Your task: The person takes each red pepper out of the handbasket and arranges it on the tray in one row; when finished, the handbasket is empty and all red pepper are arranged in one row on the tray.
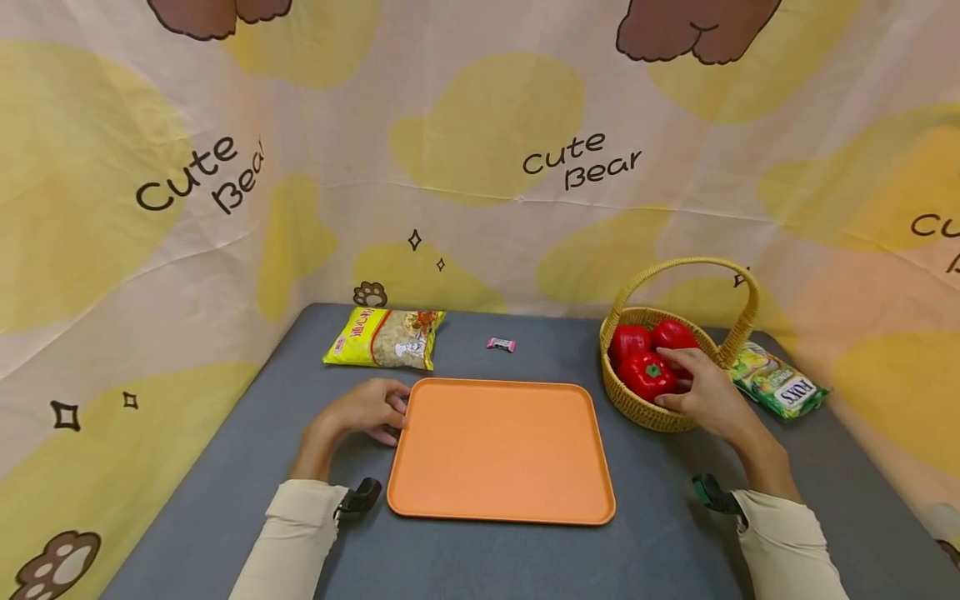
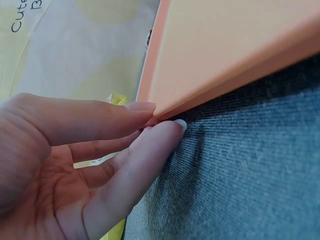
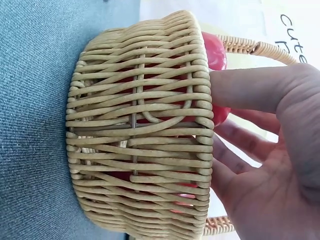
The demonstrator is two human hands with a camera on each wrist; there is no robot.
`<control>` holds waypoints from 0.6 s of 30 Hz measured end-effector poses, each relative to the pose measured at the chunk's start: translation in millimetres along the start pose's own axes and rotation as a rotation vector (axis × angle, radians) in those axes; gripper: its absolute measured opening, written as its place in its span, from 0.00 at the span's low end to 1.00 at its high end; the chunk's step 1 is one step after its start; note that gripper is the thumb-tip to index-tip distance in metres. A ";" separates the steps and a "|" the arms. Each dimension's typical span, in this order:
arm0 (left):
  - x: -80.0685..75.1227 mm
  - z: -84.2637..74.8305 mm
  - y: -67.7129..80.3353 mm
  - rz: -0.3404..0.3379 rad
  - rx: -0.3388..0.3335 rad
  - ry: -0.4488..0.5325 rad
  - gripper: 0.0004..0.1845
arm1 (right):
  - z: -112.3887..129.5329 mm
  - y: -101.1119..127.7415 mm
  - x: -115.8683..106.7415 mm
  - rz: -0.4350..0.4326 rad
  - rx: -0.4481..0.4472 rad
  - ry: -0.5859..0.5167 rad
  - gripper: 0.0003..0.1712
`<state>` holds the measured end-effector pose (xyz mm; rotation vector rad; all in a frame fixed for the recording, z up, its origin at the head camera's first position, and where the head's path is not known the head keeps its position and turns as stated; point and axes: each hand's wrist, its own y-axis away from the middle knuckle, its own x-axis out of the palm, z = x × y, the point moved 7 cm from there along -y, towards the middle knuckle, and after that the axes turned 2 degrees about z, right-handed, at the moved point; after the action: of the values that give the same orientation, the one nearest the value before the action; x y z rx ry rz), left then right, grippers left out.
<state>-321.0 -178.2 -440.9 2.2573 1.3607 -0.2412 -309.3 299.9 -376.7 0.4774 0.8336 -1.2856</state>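
Observation:
An orange tray (image 1: 502, 450) lies on the table. My left hand (image 1: 370, 410) is at its left edge, the thumb and fingers pinching the rim, as the left wrist view shows close up. To the right stands a wicker basket (image 1: 637, 412) with red bell peppers inside. My right hand (image 1: 703, 392) reaches over the basket's rim and holds the front red bell pepper (image 1: 645, 377) between thumb and fingers. In the right wrist view the basket's woven side (image 3: 145, 120) hides most of the peppers, and the fingertips are partly hidden behind the rim.
A yellow food bag (image 1: 386, 337) lies behind the tray on the left. A small pink wrapped candy (image 1: 501, 344) is behind the tray. Right of the basket lies a green snack packet (image 1: 780, 383). The basket's tall handle (image 1: 686, 261) arches over the peppers. A printed cloth hangs around the table.

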 end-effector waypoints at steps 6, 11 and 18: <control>0.4 -1.3 -0.6 -0.016 -0.008 -0.008 0.32 | 2.5 -0.1 -0.1 0.002 0.008 0.059 0.44; 1.8 -2.9 -0.2 -0.022 -0.019 -0.018 0.32 | 2.1 -0.5 0.1 0.011 0.043 0.101 0.44; 2.4 -5.5 0.7 -0.023 -0.024 -0.020 0.32 | 0.3 -0.3 -0.9 0.001 0.029 0.065 0.44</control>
<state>-319.8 -173.8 -436.8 2.2152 1.3734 -0.2534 -309.6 300.1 -375.8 0.5450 0.8696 -1.2879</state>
